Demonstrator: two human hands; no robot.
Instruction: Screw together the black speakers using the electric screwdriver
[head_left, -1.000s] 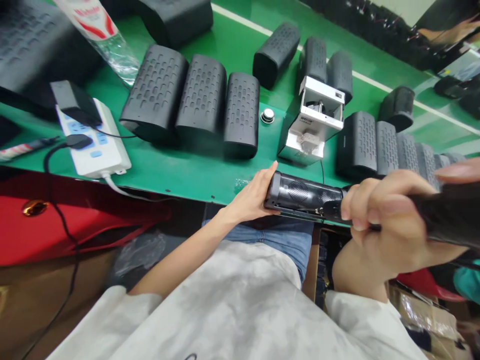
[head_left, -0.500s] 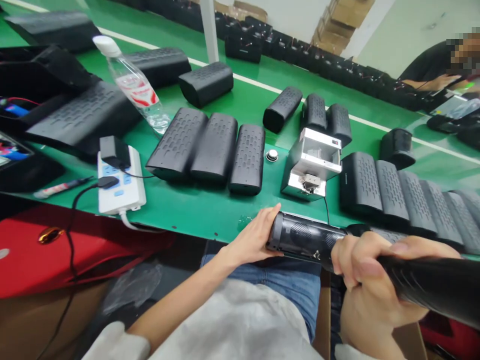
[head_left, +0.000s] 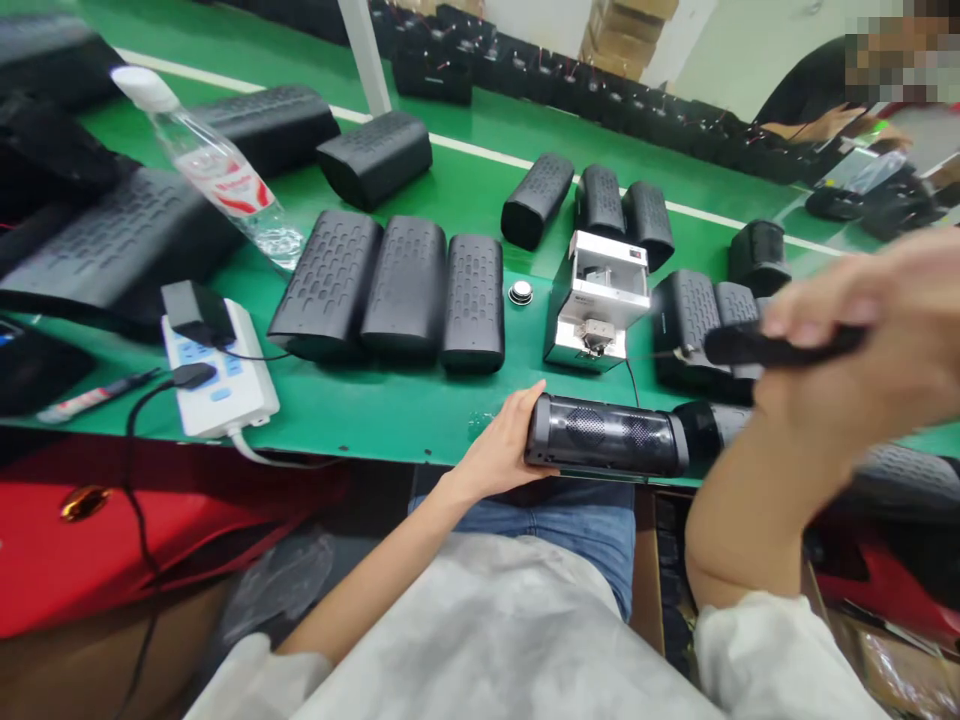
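Observation:
My left hand (head_left: 504,450) grips the left end of a glossy black speaker core (head_left: 604,447) lying across the near edge of the green bench (head_left: 390,405). Raised at the right, blurred by motion, my right hand (head_left: 874,345) is closed on a dark rubbery sleeve (head_left: 780,345) held above the core's right end. The sleeve's lower part (head_left: 911,480) hangs dark and blurred below my forearm.
Several black perforated speaker sleeves (head_left: 397,290) lie in rows on the bench. A small white machine (head_left: 596,300) stands behind the core, a round metal disc (head_left: 520,292) beside it. A power strip (head_left: 214,370), a water bottle (head_left: 210,170) and a pen (head_left: 90,397) are at left. Another person sits far right.
My right hand lifted up and to the right, drawing the dark sleeve off the core. More of the core now shows. The left hand stayed on its end.

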